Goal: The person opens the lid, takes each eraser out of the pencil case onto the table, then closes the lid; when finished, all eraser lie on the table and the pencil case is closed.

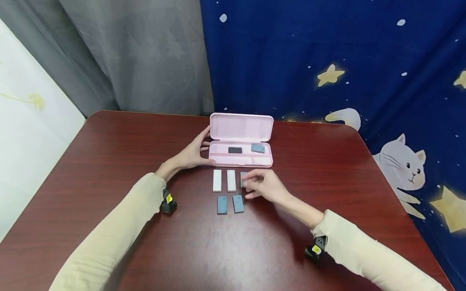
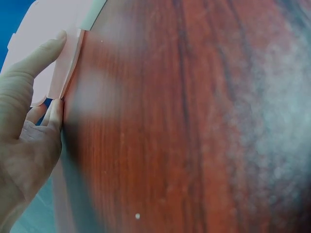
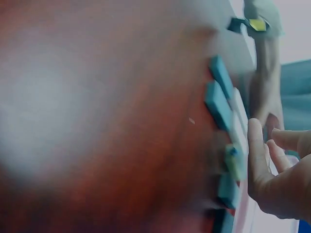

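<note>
A pink pencil case [image 1: 241, 126] stands with its lid raised near the table's back edge. Inside lie a black block [image 1: 234, 150] and a blue-grey block [image 1: 257, 148]. My left hand [image 1: 191, 155] holds the case's left end, thumb at the front rim and fingers along the side. In front of the case lie two white blocks [image 1: 217, 180], eraser-like, and two blue-grey blocks [image 1: 222, 205]. My right hand [image 1: 265, 186] hovers over another blue-grey block [image 1: 242, 180], partly covering it. In the right wrist view its fingertips are apart, and several blocks [image 3: 228, 191] lie beside it.
The dark red wooden table [image 1: 174, 250] extends on all sides of the blocks. Behind it hang a grey curtain [image 1: 145, 56] and a blue patterned curtain [image 1: 284, 60]. Black wrist cameras [image 1: 168, 204] are strapped below both sleeves.
</note>
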### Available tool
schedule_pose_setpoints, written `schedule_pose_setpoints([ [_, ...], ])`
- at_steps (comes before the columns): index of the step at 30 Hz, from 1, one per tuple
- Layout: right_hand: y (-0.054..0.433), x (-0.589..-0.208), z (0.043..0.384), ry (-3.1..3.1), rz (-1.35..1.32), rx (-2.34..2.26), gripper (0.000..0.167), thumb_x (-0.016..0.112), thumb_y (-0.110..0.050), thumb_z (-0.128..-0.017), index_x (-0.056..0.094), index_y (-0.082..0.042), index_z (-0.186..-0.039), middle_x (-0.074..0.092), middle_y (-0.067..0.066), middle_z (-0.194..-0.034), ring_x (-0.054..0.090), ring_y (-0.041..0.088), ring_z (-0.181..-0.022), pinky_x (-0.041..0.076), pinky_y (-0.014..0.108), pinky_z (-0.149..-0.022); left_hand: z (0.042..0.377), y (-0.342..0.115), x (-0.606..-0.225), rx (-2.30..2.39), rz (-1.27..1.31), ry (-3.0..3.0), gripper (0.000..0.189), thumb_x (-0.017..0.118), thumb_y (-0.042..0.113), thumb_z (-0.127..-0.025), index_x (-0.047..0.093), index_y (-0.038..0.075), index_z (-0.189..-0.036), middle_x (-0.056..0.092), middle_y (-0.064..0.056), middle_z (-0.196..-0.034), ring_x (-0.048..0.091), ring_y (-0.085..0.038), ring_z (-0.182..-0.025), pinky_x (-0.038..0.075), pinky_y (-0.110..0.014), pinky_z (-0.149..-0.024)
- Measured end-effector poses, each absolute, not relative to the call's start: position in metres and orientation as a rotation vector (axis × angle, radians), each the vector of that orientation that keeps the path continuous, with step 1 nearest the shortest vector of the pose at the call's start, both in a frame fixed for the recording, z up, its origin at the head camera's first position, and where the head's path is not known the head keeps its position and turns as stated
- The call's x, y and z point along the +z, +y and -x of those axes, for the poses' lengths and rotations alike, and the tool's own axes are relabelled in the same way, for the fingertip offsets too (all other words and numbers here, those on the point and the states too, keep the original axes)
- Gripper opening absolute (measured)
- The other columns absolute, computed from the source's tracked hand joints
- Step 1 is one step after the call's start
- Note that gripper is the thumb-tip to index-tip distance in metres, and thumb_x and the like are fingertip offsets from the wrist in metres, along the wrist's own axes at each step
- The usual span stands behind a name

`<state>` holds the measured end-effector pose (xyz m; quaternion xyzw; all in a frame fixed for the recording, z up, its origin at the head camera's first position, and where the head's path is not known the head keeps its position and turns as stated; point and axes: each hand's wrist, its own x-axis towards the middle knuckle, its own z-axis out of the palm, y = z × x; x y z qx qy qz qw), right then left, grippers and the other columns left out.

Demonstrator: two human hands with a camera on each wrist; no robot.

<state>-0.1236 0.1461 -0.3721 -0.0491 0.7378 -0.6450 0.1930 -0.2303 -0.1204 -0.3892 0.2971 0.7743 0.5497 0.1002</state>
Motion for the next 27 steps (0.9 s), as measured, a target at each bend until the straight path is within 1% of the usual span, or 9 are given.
schedule_pose_setpoints([
  [4, 0.145, -0.363, 0.149, 2.085, 0.144, -1.825, 0.028, 0.061, 0.001, -0.092, 0.059, 0.014, -0.118, 0.062, 0.023, -0.087, 0.065, 0.016, -0.067, 0.058, 0.041, -0.071, 0.231, -0.12, -0.389, 1.636, -0.869, 2.289, 0.113, 0.08, -0.01, -0.071, 0.0, -0.004, -0.152, 0.017, -0.033, -0.149, 0.037, -0.051, -0.126, 0.031, -0.056, -0.107],
  [6, 0.143, -0.358, 0.165, 2.108, 0.146, -1.804, 0.029, 0.062, 0.0, -0.093, 0.06, 0.013, -0.119, 0.062, 0.025, -0.093, 0.066, 0.017, -0.069, 0.057, 0.04, -0.074, 0.232, -0.12, -0.39, 1.641, -0.868, 2.291, 0.113, 0.079, -0.011, -0.07, 0.001, -0.004, -0.152, 0.017, -0.033, -0.148, 0.037, -0.051, -0.125, 0.031, -0.056, -0.107],
  [8, 0.142, -0.354, 0.181, 2.175, 0.174, -1.741, 0.03, 0.063, -0.003, -0.092, 0.061, 0.011, -0.119, 0.063, 0.027, -0.1, 0.068, 0.021, -0.075, 0.057, 0.038, -0.076, 0.232, -0.12, -0.39, 1.641, -0.87, 2.296, 0.113, 0.079, -0.011, -0.07, 0.002, -0.005, -0.151, 0.018, -0.034, -0.148, 0.038, -0.051, -0.125, 0.031, -0.056, -0.107],
  [9, 0.14, -0.353, 0.19, 2.215, 0.187, -1.697, 0.03, 0.063, -0.004, -0.092, 0.062, 0.01, -0.119, 0.063, 0.028, -0.104, 0.069, 0.024, -0.078, 0.057, 0.038, -0.077, 0.234, -0.12, -0.394, 1.638, -0.87, 2.303, 0.113, 0.08, -0.01, -0.07, 0.002, -0.003, -0.152, 0.018, -0.032, -0.149, 0.038, -0.049, -0.126, 0.031, -0.054, -0.107],
  [12, 0.137, -0.352, 0.213, 2.361, 0.271, -1.552, 0.03, 0.064, -0.007, -0.092, 0.064, 0.008, -0.118, 0.065, 0.024, -0.108, 0.068, 0.031, -0.088, 0.056, 0.036, -0.081, 0.236, -0.121, -0.401, 1.642, -0.871, 2.311, 0.115, 0.081, -0.008, -0.07, 0.001, 0.0, -0.153, 0.019, -0.03, -0.15, 0.039, -0.047, -0.126, 0.032, -0.053, -0.107],
  [15, 0.132, -0.353, 0.229, 2.576, 0.375, -1.34, 0.027, 0.067, -0.009, -0.09, 0.068, 0.004, -0.114, 0.069, 0.018, -0.104, 0.067, 0.029, -0.091, 0.054, 0.034, -0.082, 0.235, -0.12, -0.402, 1.646, -0.881, 2.306, 0.115, 0.081, -0.008, -0.071, 0.001, 0.0, -0.153, 0.018, -0.03, -0.15, 0.039, -0.047, -0.126, 0.032, -0.052, -0.107],
  [19, 0.123, -0.355, 0.241, 2.762, 0.47, -1.063, 0.023, 0.068, -0.011, -0.089, 0.072, 0.0, -0.108, 0.071, 0.011, -0.099, 0.064, 0.022, -0.09, 0.051, 0.032, -0.079, 0.229, -0.119, -0.392, 1.635, -0.889, 2.301, 0.112, 0.079, -0.01, -0.071, 0.0, -0.006, -0.151, 0.016, -0.033, -0.149, 0.037, -0.051, -0.126, 0.032, -0.055, -0.106],
  [22, 0.116, -0.357, 0.246, 2.775, 0.489, -0.971, 0.022, 0.068, -0.011, -0.089, 0.073, -0.001, -0.108, 0.072, 0.01, -0.101, 0.063, 0.021, -0.09, 0.05, 0.032, -0.079, 0.228, -0.119, -0.39, 1.624, -0.886, 2.307, 0.112, 0.079, -0.01, -0.072, 0.0, -0.006, -0.151, 0.016, -0.033, -0.15, 0.037, -0.05, -0.126, 0.032, -0.055, -0.106],
  [27, 0.108, -0.36, 0.25, 2.779, 0.479, -0.884, 0.023, 0.066, -0.01, -0.09, 0.072, 0.0, -0.11, 0.072, 0.01, -0.102, 0.063, 0.021, -0.093, 0.049, 0.032, -0.083, 0.229, -0.119, -0.39, 1.63, -0.873, 2.295, 0.113, 0.08, -0.009, -0.071, 0.0, -0.005, -0.151, 0.016, -0.033, -0.15, 0.037, -0.05, -0.126, 0.032, -0.055, -0.107],
])
